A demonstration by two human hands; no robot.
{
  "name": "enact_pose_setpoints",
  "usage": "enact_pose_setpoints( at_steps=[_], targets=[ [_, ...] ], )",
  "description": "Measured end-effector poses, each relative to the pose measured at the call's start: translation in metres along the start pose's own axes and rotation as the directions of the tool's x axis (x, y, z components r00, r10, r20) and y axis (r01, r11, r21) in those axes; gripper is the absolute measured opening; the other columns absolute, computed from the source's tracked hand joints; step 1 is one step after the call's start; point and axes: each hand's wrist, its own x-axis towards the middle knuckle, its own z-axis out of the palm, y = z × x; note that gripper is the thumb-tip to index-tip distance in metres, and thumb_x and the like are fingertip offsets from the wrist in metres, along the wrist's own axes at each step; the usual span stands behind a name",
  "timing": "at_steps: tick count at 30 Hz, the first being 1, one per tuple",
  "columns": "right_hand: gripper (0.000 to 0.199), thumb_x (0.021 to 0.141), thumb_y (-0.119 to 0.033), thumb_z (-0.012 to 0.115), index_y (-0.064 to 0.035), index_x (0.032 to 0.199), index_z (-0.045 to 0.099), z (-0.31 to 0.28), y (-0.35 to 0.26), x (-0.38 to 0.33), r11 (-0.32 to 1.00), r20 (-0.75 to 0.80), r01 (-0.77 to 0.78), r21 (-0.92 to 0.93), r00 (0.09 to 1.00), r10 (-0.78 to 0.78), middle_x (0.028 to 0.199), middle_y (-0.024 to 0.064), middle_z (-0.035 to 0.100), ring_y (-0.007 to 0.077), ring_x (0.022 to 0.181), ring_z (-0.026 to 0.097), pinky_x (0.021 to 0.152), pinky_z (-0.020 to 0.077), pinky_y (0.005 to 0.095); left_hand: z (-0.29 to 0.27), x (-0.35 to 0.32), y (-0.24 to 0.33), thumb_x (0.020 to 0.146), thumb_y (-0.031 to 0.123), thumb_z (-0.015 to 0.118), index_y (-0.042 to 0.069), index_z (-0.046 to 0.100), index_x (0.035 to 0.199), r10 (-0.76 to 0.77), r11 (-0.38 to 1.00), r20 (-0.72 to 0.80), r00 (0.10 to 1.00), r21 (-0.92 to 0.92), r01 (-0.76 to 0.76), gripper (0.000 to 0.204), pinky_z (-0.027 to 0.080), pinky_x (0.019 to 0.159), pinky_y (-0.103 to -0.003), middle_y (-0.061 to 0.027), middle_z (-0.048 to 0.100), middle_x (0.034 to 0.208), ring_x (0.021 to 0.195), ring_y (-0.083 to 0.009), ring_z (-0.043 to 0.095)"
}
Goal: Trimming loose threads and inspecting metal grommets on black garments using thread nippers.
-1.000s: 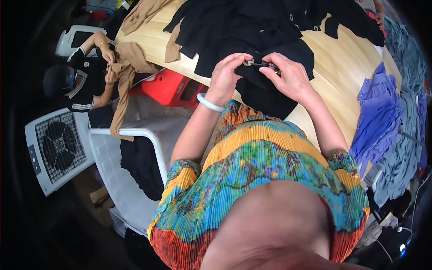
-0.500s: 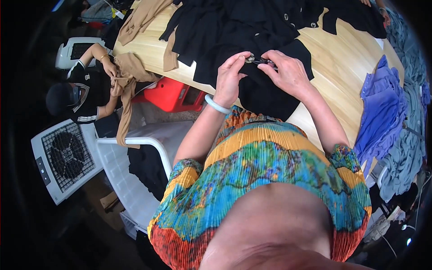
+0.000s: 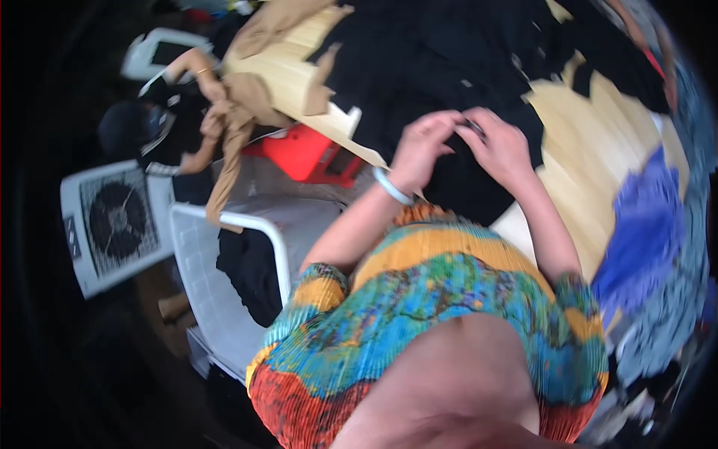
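Observation:
My left hand (image 3: pixel 420 152), with a pale bangle (image 3: pixel 393 185) at its wrist, is closed, thumb and fingers pinched together. What sits in that pinch is hidden. Its fingertips meet those of my right hand (image 3: pixel 502 150), which is curled around a small dark object (image 3: pixel 473 127), too blurred to name for certain. Under both hands a black garment (image 3: pixel 464 176) lies spread over the table's near edge. More black knit clothing (image 3: pixel 441 56) covers the table behind it, with a few small pale buttons showing faintly.
The pale wooden table (image 3: pixel 576 135) bears blue-violet cloth (image 3: pixel 643 224) at right and tan knit pieces (image 3: pixel 277 26) at far left. At left are a red stool (image 3: pixel 299 153), a white plastic chair (image 3: pixel 278 254), a fan unit (image 3: pixel 116 224) and a seated person (image 3: pixel 168 123) handling tan knitwear. Another person's arm (image 3: pixel 632 30) shows at far right.
The view has shifted and blurred. My hands sit slightly lower and further right in it, fingertips closer together. The round button seen earlier at my left fingertips is now hidden.

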Motion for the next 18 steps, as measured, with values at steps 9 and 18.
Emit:
enact_pose_setpoints(
  at_steps=[9, 18],
  targets=[
    [0.015, 0.078, -0.016, 0.058, -0.0028, 0.084, 0.054, 0.013, -0.006, -0.01, 1.0, 0.026, 0.02, -0.012, 0.999, -0.019, 0.078, 0.0119, 0.058, 0.0284, 0.064, 0.058, 0.055, 0.0452, 0.0338, -0.016, -0.005, -0.012, 0.085, 0.025, 0.049, 0.008, 0.059, 0.101, -0.045, 0.993, 0.018, 0.999, 0.111, 0.043, 0.025, 0.042, 0.063, -0.021, 0.0002, 0.058, 0.096, 0.083, -0.0061, 0.051],
    [0.013, 0.079, -0.016, 0.056, -0.0036, 0.084, 0.055, 0.021, -0.003, -0.011, 0.999, 0.014, 0.042, -0.026, 0.999, -0.042, 0.077, 0.0109, 0.059, 0.0269, 0.063, 0.058, 0.055, 0.0453, 0.033, -0.023, -0.001, -0.008, 0.085, 0.023, 0.048, 0.01, 0.06, 0.096, -0.114, 0.993, 0.029, 0.993, 0.032, 0.113, 0.021, 0.04, 0.065, -0.024, 0.001, 0.056, 0.091, 0.083, -0.0074, 0.049]
  ],
)
